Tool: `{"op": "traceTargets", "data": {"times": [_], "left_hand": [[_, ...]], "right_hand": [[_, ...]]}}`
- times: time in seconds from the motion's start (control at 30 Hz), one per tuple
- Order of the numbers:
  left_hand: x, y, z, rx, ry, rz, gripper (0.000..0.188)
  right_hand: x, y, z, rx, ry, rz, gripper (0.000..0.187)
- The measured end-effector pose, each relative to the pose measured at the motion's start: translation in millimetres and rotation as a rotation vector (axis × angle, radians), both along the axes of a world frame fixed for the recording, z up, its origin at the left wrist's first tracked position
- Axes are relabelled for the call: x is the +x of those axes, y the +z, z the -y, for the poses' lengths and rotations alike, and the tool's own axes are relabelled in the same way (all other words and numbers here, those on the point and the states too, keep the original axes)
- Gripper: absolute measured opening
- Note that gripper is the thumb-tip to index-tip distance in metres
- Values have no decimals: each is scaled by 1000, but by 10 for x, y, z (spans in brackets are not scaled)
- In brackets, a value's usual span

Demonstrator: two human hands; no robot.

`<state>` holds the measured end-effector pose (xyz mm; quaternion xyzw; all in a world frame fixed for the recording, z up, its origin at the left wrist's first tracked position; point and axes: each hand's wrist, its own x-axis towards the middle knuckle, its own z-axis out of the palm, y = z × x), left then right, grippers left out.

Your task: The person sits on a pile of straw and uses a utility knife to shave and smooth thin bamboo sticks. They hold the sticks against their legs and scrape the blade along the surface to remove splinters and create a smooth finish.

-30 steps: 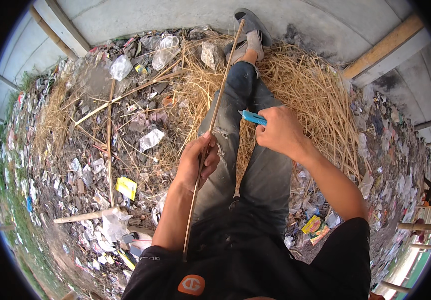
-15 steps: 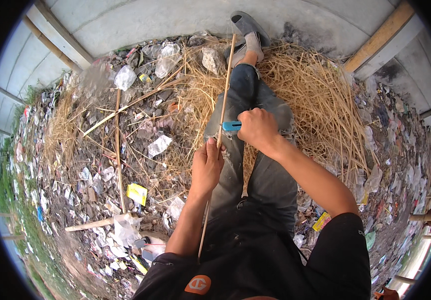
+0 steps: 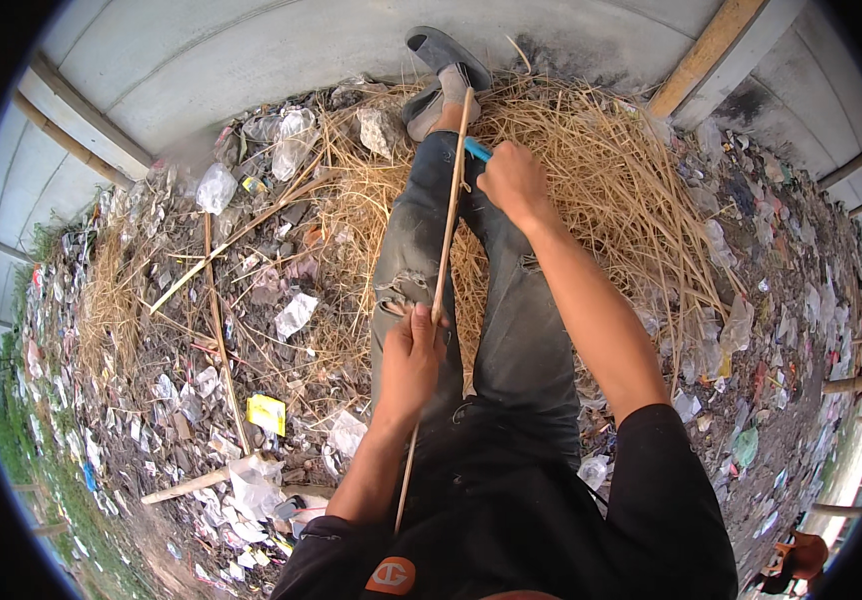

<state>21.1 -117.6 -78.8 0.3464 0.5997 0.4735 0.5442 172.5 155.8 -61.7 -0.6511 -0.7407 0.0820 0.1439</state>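
A long, thin, tan wooden stick (image 3: 450, 210) is held lengthwise above the legs, its near end lying against the black cloth shirt (image 3: 521, 490) and its far end reaching the foot. It is grasped midway by the left hand (image 3: 413, 358), by which a short stretch of it is hidden. A bright blue, slim-bodied cutter (image 3: 476, 150) is clenched in the right hand (image 3: 514, 180), with its front end brought up to the stick near the far end; most of the cutter is covered by the fingers, and whether the blade is pressed into the wood cannot be told.

The space below the stick is taken up by worn, torn grey trousers (image 3: 526, 330), and the far foot is covered by a grey rubber slipper (image 3: 438, 46). To the right of the legs, the ground is buried under a loose heap of dry yellow straw (image 3: 611, 200). On the left, a rough pale stone (image 3: 381, 132), a crumpled clear plastic bag (image 3: 294, 142), a white crumpled sheet (image 3: 295, 315) and a yellow-and-white packet (image 3: 267, 414) are scattered among litter. Nearer, a pale wooden pole (image 3: 196, 480) is seen. The far side is closed off by a grey panelled wall (image 3: 301, 45).
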Motion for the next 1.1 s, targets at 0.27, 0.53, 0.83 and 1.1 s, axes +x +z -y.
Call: {"op": "traceTargets", "data": {"times": [0.27, 0.53, 0.83, 1.1], "left_hand": [[238, 235, 155, -136, -101, 369, 43], [256, 268, 83, -140, -84, 536, 41], [116, 237, 559, -257, -110, 755, 41], [-372, 207, 6, 1, 82, 283, 38]], "right_hand": [[728, 99, -437, 33, -139, 61, 19], [739, 56, -674, 67, -166, 30, 17], [1204, -334, -825, -100, -475, -757, 19], [394, 154, 305, -79, 105, -159, 18]]}}
